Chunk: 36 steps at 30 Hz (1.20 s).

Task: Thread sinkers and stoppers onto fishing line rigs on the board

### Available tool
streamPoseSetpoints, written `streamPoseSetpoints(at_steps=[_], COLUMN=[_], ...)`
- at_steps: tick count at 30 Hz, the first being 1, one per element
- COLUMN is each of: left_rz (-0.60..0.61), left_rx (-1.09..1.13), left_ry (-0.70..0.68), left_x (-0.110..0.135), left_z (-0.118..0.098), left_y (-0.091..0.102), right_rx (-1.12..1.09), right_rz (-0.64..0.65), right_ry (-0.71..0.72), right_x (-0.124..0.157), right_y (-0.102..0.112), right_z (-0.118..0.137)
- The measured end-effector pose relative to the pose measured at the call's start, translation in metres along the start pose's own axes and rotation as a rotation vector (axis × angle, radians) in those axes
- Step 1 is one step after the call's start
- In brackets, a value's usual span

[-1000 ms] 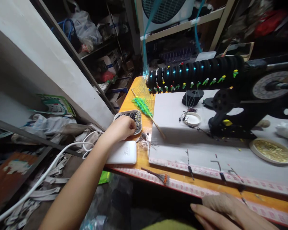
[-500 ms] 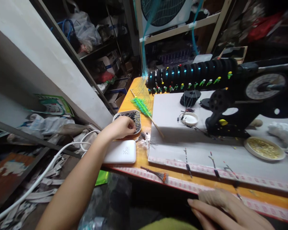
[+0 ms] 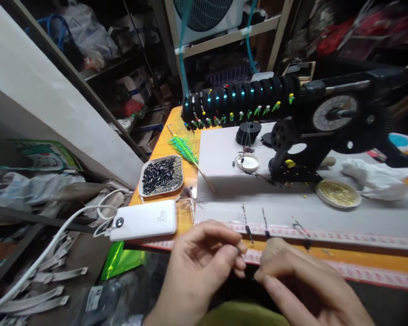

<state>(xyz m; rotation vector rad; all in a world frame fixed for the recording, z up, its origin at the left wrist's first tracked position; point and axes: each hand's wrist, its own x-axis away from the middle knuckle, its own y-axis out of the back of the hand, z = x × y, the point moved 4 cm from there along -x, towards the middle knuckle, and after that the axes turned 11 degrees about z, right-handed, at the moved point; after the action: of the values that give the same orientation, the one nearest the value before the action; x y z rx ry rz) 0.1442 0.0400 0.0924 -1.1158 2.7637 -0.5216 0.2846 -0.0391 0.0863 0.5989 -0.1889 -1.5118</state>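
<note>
Both hands [image 3: 204, 262] [image 3: 309, 280] close together near table [image 3: 377, 263] edge

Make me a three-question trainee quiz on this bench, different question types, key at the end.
1. True or false: the left hand and the right hand are both apart from the dish of dark pieces.
2. Which of these is nearest the white power bank?
A. machine's dial
B. dish of dark pieces
C. dish of golden pieces
3. Fill the gap: the shiny packet below the power bank is bright ____.

Key: 1. true; 2. B; 3. green.
</note>
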Motion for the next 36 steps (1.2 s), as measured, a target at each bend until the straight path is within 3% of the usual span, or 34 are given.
streamPoseSetpoints(at_steps=[2, 4, 7, 10, 13, 17, 25, 36], left_rz=[-0.039, -0.126, -0.177, -0.126, -0.062, -0.071, -0.126, -0.133], left_rx=[0.329, 0.512, 0.605, 0.608, 0.575, 0.529, 0.521, 0.541], left_ry=[0.04, 0.07, 0.1, 0.08, -0.015, -0.062, -0.016, 0.01], left_x=[0.003, 0.003, 0.002, 0.003, 0.005, 0.006, 0.009, 0.011], left_z=[0.022, 0.036, 0.044, 0.048, 0.052, 0.053, 0.044, 0.04], left_y=[-0.012, -0.017, -0.019, -0.018, -0.016, -0.018, -0.023, -0.022], right_rx=[-0.118, -0.247, -0.479, -0.625, -0.512, -0.234, 0.019, 0.023], right_rz=[0.046, 0.066, 0.148, 0.202, 0.084, -0.049, -0.083, -0.085], right_ry=[-0.074, -0.13, -0.201, -0.257, -0.172, -0.012, 0.111, 0.114], right_x=[-0.003, -0.003, 0.0, 0.004, 0.003, 0.0, 0.001, 0.001], right_y=[0.0, -0.002, -0.009, -0.014, -0.01, -0.004, -0.002, -0.003], right_z=[0.001, 0.001, -0.003, -0.006, -0.004, 0.004, 0.012, 0.015])
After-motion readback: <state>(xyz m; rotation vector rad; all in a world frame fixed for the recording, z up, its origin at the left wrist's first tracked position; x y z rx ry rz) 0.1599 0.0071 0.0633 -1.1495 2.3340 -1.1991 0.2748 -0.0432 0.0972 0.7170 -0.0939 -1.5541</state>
